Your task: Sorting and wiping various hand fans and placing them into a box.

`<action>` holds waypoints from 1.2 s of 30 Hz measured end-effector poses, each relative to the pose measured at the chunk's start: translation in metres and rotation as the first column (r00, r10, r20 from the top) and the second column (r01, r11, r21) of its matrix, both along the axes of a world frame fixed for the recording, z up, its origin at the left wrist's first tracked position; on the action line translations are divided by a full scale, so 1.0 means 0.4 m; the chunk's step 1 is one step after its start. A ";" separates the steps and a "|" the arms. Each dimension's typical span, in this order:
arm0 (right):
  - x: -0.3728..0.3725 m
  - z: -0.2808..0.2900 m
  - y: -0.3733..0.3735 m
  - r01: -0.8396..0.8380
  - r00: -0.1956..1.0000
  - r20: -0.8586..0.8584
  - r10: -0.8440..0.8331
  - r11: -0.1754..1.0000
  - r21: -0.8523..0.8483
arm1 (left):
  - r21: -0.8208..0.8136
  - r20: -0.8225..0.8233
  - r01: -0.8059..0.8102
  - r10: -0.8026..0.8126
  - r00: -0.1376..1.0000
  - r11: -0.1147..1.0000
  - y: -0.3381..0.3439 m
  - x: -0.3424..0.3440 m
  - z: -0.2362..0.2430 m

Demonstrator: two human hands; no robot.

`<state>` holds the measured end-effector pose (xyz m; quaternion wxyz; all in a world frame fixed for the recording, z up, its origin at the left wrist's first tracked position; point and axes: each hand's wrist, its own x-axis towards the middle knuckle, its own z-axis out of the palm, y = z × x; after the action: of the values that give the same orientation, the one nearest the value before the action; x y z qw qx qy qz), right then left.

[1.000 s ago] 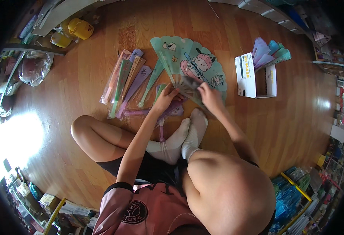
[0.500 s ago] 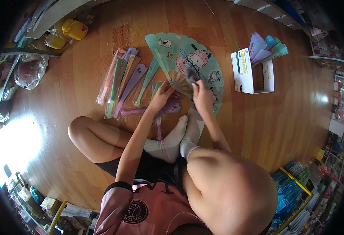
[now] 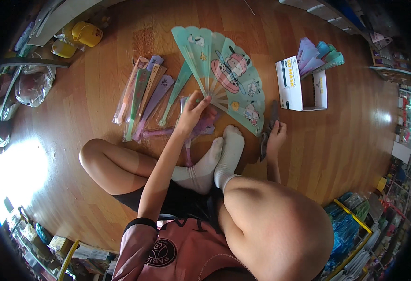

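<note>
The open mint-green folding fan point(image 3: 238, 68), left of the white cardboard box point(image 3: 289, 96), was likely at most risk at its thin leaf, which could have creased or torn if the dark grey cloth point(image 3: 274, 111) had snagged a scalloped edge or pressed hard between the ribs. A loose hold at the pivot could also have let the fan swing or drop, perhaps onto the wrapped folding fans point(image 3: 161, 93) farther left of the box. The left hand point(image 3: 192, 114) was closed in a narrow pinch about the pivot end, thumb over the ribs. The right hand point(image 3: 276, 136), below the box and slightly left, had its fingers curled around the cloth; whether the cloth touched the fan's lower edge, I could not tell.
</note>
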<state>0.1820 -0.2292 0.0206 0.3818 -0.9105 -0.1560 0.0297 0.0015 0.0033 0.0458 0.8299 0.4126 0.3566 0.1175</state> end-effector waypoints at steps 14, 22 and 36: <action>-0.017 0.084 0.069 0.413 0.826 -0.559 -0.065 0.746 0.523 | 0.075 0.297 -0.292 0.258 0.919 0.954 0.063 -0.036 0.184; 0.018 0.204 0.097 0.424 0.894 -0.427 -0.138 0.572 0.702 | 0.289 0.075 -0.151 0.135 0.988 0.945 0.020 -0.028 -0.026; -0.036 -0.002 0.312 -0.453 0.872 0.146 0.468 0.883 -0.126 | 0.158 0.041 0.020 -0.027 0.999 0.987 -0.013 -0.025 -0.115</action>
<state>0.1676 -0.1043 0.0199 0.3083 -0.8621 -0.3993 0.0477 -0.0084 -0.0018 -0.0001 0.8036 0.4784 0.3234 0.1443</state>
